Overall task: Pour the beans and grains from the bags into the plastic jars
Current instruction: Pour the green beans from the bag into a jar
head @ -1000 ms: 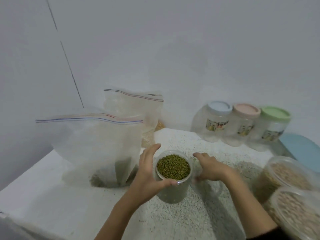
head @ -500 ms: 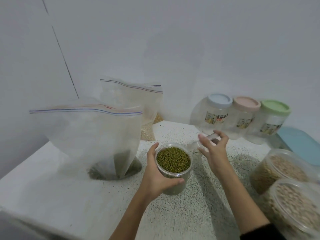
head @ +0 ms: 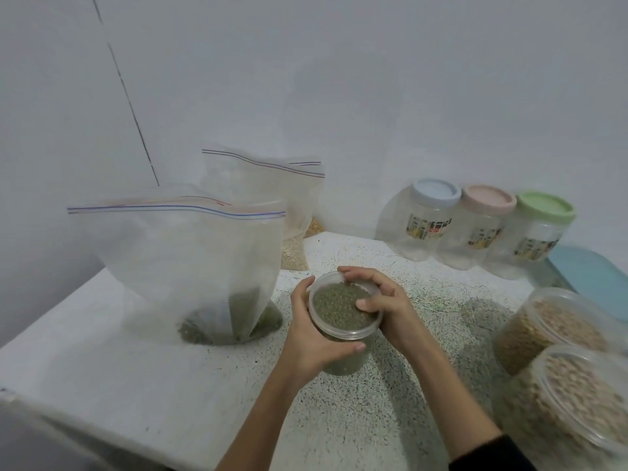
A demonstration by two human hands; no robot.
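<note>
1. Left hand (head: pixel 317 329) wrapped around a clear plastic jar (head: pixel 343 334) of green beans, at the middle of the speckled counter (head: pixel 390 419).
2. Right hand (head: pixel 384 305) curled over a clear lid (head: pixel 343 309) on the jar's mouth, thumb and fingers gripping its rim.
3. Just left, a zip bag (head: pixel 190 266) standing upright, a few green beans in its bottom.
4. Behind, a second bag (head: pixel 272 202) holding pale grain.
5. At right, two filled jars (head: pixel 557 365); three lidded jars (head: pixel 479 229) along the wall.
</note>
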